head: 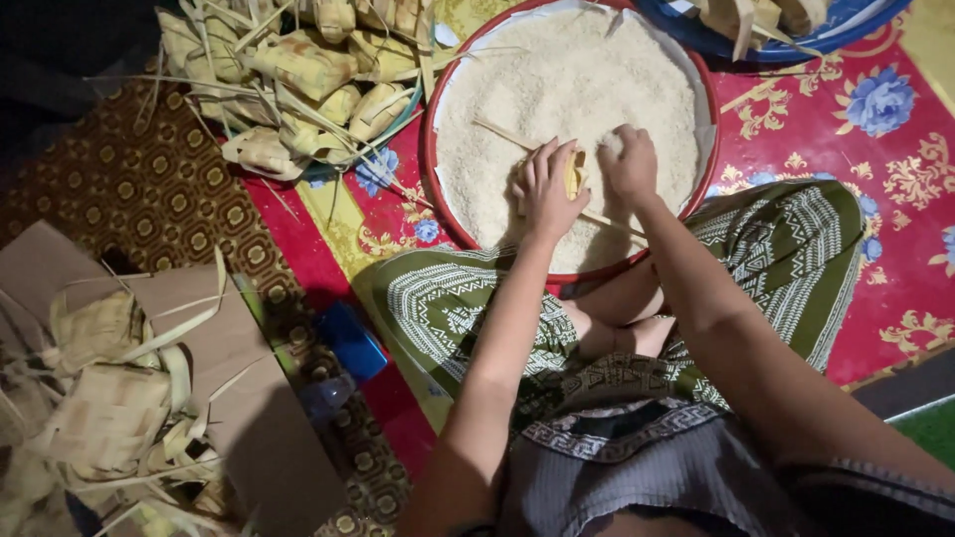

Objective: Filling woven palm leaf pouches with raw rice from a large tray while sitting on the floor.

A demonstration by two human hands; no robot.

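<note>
Just above the frame's centre, we see the left hand (545, 189) curl its fingers around a small yellow woven palm-leaf pouch (574, 175) over the round red-rimmed tray of white rice (567, 109), while the right hand (629, 164), immediately to its right, pinches rice with nearly closed fingers at the pouch's opening.

A small woven palm-leaf pouch (574, 175), yellow-green, sits upright between the two hands over a wide round basin (430, 149) with a red rim. Only a narrow part of the pouch shows, pinched between the fingers; a long thin leaf strip (502, 133) trails from it to the upper left across the grain, and another runs out to the lower right. The basin is heaped almost level with white uncooked rice (557, 85) and rests on the patterned floor mat.
</note>
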